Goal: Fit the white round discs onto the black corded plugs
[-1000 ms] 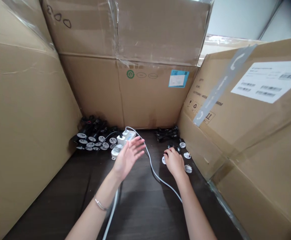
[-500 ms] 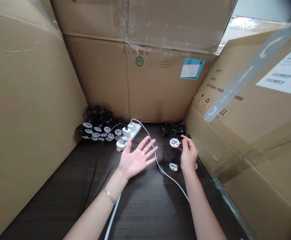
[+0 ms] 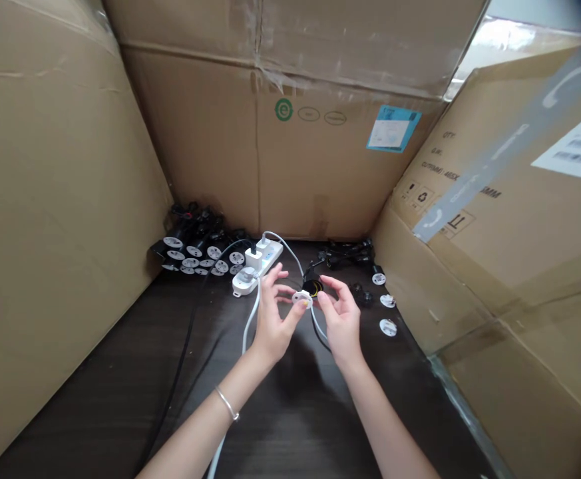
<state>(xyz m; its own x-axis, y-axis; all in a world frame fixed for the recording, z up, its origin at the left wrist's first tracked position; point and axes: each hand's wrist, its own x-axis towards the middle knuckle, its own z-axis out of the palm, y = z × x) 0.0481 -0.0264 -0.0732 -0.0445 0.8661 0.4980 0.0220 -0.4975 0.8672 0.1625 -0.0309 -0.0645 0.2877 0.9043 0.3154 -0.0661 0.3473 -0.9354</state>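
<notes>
My two hands meet at the middle of the dark floor. My left hand (image 3: 275, 316) pinches a small round white disc (image 3: 301, 299) with a black cord attached, its fingers around the rim. My right hand (image 3: 341, 320) curls just right of that disc, its fingertips close to it, above a loop of black cord (image 3: 313, 288). Behind my left fingers lies a white power strip (image 3: 257, 271) with white plugs in its sockets. A white cable (image 3: 248, 326) runs from it past my left wrist.
Cardboard boxes (image 3: 60, 199) wall the left, back and right. A heap of white discs with black cords (image 3: 193, 253) sits at the back left, black cords (image 3: 347, 253) at the back right, and several loose discs (image 3: 388, 327) along the right.
My hands have come together at the centre. The disc that was near my right hand is now pinched by my left, which was spread open. The view has tilted slightly.
</notes>
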